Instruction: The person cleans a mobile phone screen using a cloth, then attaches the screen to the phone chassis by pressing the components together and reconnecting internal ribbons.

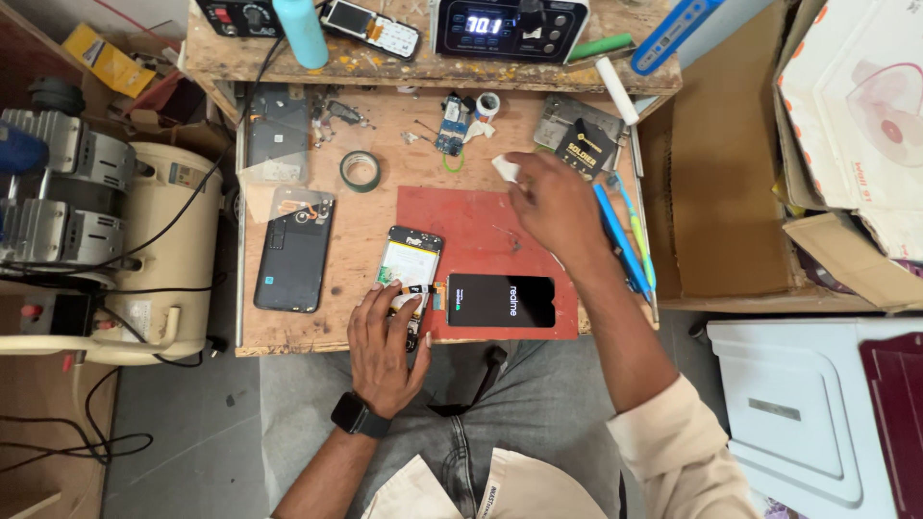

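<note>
Pressing down on the opened phone body, the left hand is lying flat, fingers spread; long axis running away from the person. Right hand is pinching a white wipe, farther back-right, screen lying between.

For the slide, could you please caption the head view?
Left hand steadies an opened phone on a red mat; right hand pinches a white scrap.

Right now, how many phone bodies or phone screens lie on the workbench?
4. A dark back cover at upper left, a dark phone body below it, an opened phone under the left hand, a lit screen on the red mat. Others may be hidden.
</note>
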